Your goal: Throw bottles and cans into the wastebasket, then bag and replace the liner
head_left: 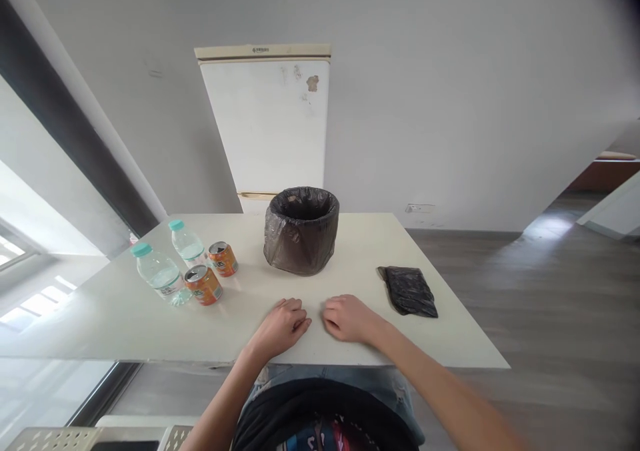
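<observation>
My left hand (283, 326) rests on the white table with its fingers curled closed and nothing showing in them. Beside it, a short gap away, my right hand (346, 318) lies on the table, fingers also curled in and holding nothing visible. Beyond both hands stands a trash bin (300, 241) lined with a dark plastic bag folded over its rim. To the right of my right hand lies a folded black plastic bag (410, 291). On the left are two orange drink cans (203, 286) and two clear plastic bottles (161, 274) with green caps, all upright.
The white table (345, 353) ends just in front of my body and at a slanted right edge. A white refrigerator (270, 124) stands behind it against the grey wall. A perforated beige item (53, 439) is at the lower left. Grey wood-look floor (490, 298) lies to the right.
</observation>
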The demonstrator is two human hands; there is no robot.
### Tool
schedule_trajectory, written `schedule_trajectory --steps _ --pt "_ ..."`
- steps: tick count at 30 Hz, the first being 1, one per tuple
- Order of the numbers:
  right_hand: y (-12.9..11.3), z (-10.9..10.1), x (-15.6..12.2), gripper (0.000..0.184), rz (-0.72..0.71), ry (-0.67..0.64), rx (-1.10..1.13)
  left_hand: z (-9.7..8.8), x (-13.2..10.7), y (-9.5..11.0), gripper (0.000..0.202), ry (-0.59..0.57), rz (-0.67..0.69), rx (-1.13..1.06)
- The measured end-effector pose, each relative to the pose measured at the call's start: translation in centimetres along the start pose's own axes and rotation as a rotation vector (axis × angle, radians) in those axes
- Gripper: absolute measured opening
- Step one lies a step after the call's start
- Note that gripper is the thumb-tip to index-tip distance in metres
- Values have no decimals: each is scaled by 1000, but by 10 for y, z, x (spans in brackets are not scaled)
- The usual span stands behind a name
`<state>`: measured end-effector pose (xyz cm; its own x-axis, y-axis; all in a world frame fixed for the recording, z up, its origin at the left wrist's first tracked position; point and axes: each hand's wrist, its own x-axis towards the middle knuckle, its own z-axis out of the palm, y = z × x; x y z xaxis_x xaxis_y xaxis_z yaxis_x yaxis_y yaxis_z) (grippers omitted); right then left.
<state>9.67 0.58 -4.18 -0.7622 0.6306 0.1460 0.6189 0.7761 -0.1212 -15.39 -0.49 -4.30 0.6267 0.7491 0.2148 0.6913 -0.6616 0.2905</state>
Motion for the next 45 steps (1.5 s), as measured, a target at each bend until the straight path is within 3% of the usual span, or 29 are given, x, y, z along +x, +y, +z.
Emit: schedule_trajectory --steps 6,11,20,26,30,36,45 --pt "1 0 61 26 52 -134 4 4 -1 -3 26 64 0 -25" --pt "-3 6 84 29 74 -129 11 8 -1 -6 25 135 -30 -84" --pt "-1 15 82 22 115 -64 77 13 -2 -8 25 159 -66 -76" --pt "7 21 83 19 109 17 244 10 -2 -6 24 135 -69 -61" --pt "22 23 80 30 52 28 454 10 -1 -6 24 112 -84 -47" --pt "41 22 76 50 -93 -85 798 9 0 -5 27 95 -106 -45" --pt "47 18 73 58 -32 -104 1025 11 2 -4 36 78 -122 -32"
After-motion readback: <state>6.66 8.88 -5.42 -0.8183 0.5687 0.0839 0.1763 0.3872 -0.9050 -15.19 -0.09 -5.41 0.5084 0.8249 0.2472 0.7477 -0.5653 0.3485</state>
